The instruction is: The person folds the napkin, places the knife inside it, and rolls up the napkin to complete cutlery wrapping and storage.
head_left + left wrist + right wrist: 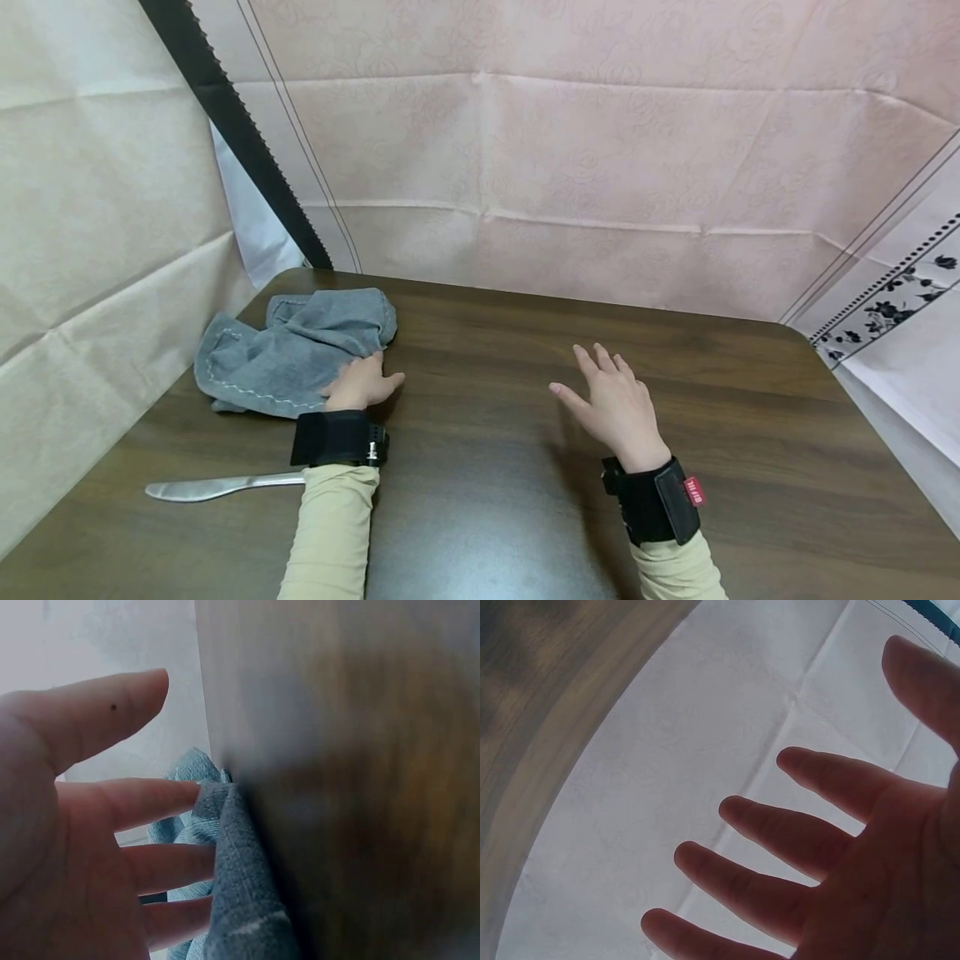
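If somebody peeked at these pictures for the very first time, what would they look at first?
Probably the crumpled gray-blue cloth on the left side of the brown table, with the person's left hand touching it. The right hand might catch the eye next, empty with its fingers spread over the table's right half. The shiny knife stands out too, lying nearer the person than the cloth.

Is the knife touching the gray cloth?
Apart: the head view shows a strip of bare tabletop between the visible part of the knife and the gray cloth.
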### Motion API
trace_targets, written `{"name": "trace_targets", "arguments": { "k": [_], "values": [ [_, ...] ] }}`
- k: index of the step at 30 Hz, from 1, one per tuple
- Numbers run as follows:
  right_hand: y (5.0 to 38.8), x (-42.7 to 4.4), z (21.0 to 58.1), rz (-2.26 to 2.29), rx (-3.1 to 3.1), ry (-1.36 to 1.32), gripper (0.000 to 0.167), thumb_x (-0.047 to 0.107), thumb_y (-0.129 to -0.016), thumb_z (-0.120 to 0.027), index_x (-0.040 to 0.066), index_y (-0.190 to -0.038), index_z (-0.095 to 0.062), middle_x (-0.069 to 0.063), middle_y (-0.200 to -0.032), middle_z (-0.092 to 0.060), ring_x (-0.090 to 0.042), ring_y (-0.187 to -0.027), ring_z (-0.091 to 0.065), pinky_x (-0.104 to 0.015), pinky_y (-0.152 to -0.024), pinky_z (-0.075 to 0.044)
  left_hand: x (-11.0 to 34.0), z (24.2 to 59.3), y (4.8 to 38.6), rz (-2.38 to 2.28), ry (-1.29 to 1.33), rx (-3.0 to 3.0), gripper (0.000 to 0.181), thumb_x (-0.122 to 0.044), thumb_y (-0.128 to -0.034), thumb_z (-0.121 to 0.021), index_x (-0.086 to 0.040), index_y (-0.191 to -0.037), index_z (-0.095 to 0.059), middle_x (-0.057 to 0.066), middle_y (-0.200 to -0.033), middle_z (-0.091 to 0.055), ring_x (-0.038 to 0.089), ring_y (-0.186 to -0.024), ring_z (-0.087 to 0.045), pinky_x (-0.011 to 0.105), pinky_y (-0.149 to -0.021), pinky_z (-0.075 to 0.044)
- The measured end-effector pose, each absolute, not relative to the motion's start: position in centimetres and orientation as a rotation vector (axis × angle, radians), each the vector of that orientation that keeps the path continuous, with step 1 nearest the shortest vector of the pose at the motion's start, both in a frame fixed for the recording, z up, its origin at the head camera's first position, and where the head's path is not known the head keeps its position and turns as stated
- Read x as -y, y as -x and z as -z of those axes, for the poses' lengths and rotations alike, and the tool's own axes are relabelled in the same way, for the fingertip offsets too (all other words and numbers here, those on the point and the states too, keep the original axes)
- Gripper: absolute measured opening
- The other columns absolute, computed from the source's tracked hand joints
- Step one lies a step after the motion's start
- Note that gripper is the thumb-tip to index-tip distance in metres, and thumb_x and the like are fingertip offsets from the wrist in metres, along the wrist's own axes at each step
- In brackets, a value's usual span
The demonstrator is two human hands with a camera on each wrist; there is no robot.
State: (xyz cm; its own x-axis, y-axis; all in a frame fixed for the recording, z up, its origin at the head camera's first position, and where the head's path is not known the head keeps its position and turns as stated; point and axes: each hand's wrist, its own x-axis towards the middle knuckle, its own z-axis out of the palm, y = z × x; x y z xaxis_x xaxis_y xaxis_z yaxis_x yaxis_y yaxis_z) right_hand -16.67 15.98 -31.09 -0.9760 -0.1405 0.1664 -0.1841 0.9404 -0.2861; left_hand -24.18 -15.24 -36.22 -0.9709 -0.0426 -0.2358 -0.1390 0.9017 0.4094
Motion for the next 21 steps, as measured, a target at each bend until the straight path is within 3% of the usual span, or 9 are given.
{"name": "trace_targets", "arguments": {
  "k": [13, 21],
  "values": [
    [16.8, -16.0, 31.1, -0.458, 2.96, -0.244, 0.064, 0.042, -0.089, -0.053, 0.003, -0.138, -0.037, -0.028, -0.137, -0.033, -0.049, -0.124, -0.03, -0.061, -0.089, -0.032, 13.5, 35.8, 24.1, -0.558, 0.046, -2.844, 0.061, -0.037, -0.0919, -0.048, -0.001, -0.139, -0.033, 0.025, -0.138, -0.034, 0.049, -0.123, -0.029, 0.072, -0.085, -0.024],
    [16.8, -16.0, 31.2, -0.45, 2.963, -0.248, 0.064, 0.042, -0.089, -0.053, 0.003, -0.138, -0.037, -0.029, -0.137, -0.034, -0.049, -0.123, -0.03, -0.062, -0.088, -0.032, 12.6, 35.6, 24.1, -0.518, -0.061, -2.866, 0.057, -0.034, -0.0922, -0.05, 0.002, -0.136, -0.038, 0.023, -0.134, -0.042, 0.042, -0.119, -0.04, 0.055, -0.09, -0.036]
  ]
}}
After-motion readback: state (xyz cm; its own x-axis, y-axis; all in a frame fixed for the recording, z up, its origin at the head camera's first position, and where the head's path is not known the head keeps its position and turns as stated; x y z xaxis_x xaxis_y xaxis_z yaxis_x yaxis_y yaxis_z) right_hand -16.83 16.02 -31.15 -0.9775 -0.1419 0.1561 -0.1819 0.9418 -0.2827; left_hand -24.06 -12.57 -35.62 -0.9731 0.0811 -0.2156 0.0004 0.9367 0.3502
